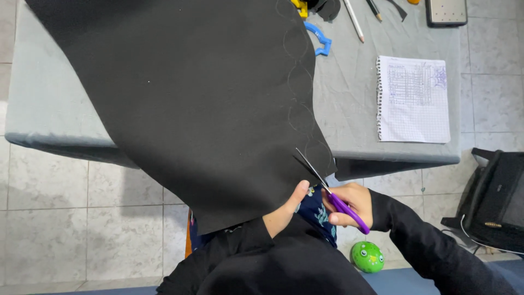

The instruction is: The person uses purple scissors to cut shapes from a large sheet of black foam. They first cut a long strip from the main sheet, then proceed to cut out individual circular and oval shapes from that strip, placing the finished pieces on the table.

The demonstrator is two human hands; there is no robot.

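Note:
A large black sheet (196,98) lies across the grey table (49,98) and hangs over its near edge toward me. A faint row of scalloped curves is traced along its right side. My left hand (285,208) grips the sheet's lower right corner, thumb on top. My right hand (352,203) holds purple-handled scissors (327,191), whose blades are open and pushed into the sheet's edge near the traced line.
A spiral squared-paper notebook page (414,99) lies on the table's right. At the far edge sit a blue plastic shape (321,38), pencils (353,19) and a dark device (446,12). A green ball (367,257) rests on the tiled floor; a black chair (494,202) stands at right.

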